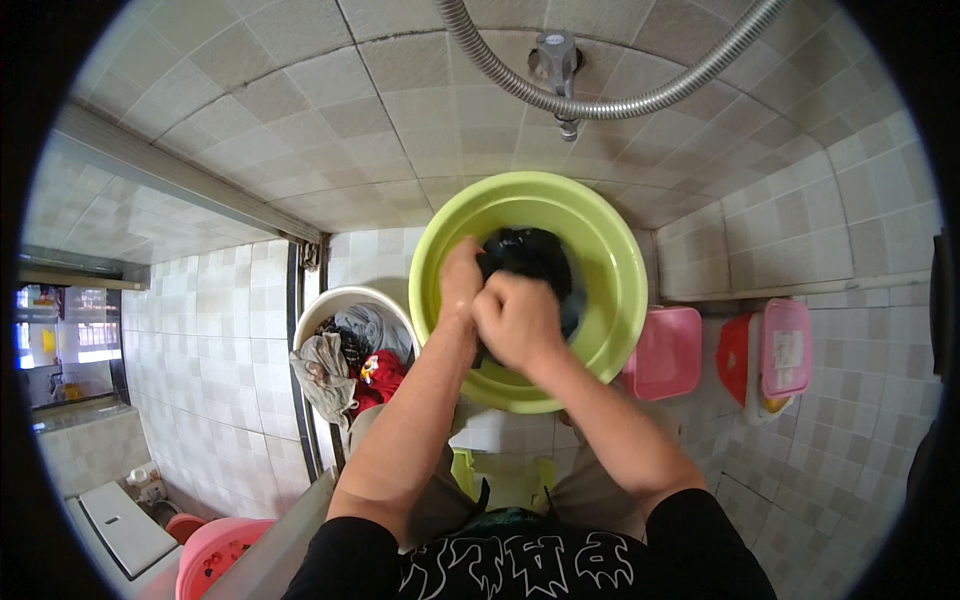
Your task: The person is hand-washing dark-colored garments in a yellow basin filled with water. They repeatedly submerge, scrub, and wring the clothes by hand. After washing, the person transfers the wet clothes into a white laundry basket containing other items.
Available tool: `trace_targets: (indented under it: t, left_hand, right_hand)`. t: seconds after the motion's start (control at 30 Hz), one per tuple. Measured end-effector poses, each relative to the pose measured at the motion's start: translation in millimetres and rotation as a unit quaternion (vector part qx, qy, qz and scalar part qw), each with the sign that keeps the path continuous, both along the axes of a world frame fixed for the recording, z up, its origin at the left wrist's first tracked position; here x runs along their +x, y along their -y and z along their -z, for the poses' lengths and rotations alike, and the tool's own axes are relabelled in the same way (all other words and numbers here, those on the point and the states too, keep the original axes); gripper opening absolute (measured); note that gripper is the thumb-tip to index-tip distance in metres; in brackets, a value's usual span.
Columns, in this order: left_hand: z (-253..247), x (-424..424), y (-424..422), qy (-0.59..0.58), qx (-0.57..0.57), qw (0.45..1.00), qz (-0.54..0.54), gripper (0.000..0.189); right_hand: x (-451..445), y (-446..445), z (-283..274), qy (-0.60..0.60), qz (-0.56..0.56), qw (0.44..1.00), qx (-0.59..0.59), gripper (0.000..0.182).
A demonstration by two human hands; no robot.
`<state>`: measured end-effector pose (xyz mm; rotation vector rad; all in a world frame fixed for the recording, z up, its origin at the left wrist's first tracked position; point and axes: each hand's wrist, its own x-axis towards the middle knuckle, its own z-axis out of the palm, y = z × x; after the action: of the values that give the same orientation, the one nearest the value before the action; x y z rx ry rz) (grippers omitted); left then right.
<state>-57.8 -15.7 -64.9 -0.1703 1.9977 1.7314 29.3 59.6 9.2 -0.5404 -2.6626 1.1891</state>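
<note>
A large yellow-green plastic basin (pixel 626 300) stands before me, with a wet black cloth (pixel 532 251) bunched inside it. My left hand (pixel 459 281) grips the cloth at its left edge. Close against it, my right hand (pixel 519 319) is curled into a fist over the near part of the cloth and looks slightly blurred. The fingers of both hands are partly hidden. Some water seems to lie around the cloth on its right side.
A white bucket (pixel 304 319) of clothes, grey and red, stands left of the basin. To the right are a pink plastic container (pixel 667 352) and a pink-lidded box (pixel 786 349). Above hang a tap (pixel 559 67) and a metal hose (pixel 622 109). A pink tub (pixel 217 555) sits lower left.
</note>
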Motion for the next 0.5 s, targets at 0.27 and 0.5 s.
trace_targets:
  t: [0.27,0.5]
  left_hand:
    - [-27,10,-13,0.242,0.254,0.932,-0.089,0.05]
    - [-54,52,-43,0.212,0.101,0.972,-0.029,0.051]
  right_hand:
    - [6,-14,-15,-0.042,0.072,0.996,-0.015,0.026]
    - [-4,-78,41,-0.021,0.195,0.981,0.01,0.024]
